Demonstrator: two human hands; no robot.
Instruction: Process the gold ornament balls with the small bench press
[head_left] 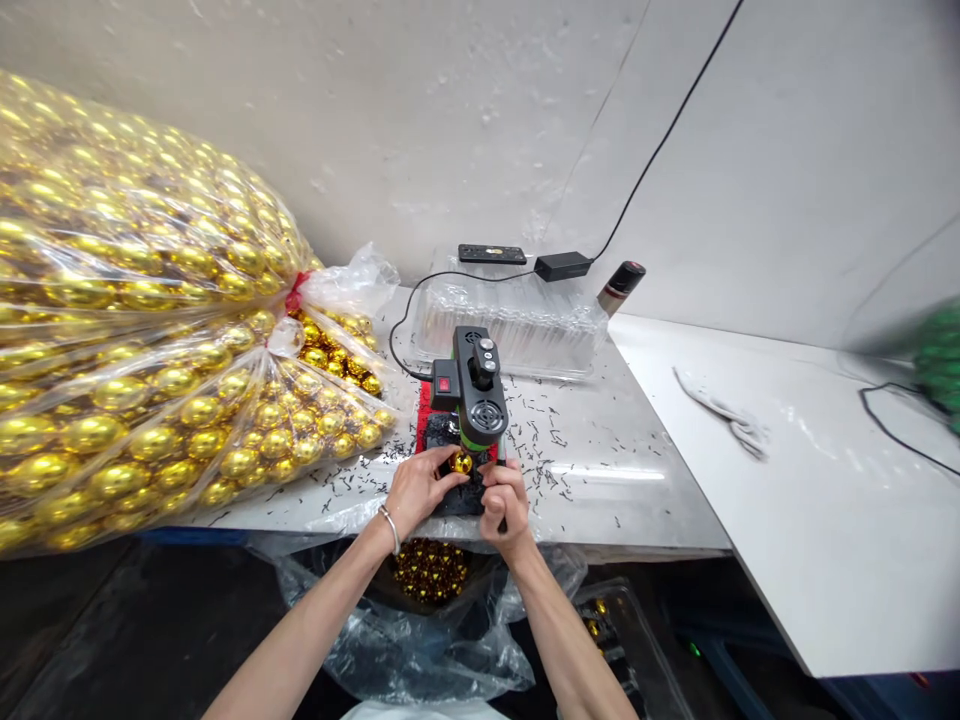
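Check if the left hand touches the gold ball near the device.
Touching: the head view shows the left hand pinching the gold ball, no gap visible.

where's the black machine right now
Head view: the machine is near centre, just beyond the left hand and right hand, right of the ball-filled bags.

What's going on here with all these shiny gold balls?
A person is working at a small black machine on a table. The left hand holds one gold ball at the machine's near end. The right hand is close beside it, fingers curled; what it may hold is hard to tell. Dark scraps litter the tabletop, bulging clear bags of gold balls lie to the left, and more balls show below the table's near edge.
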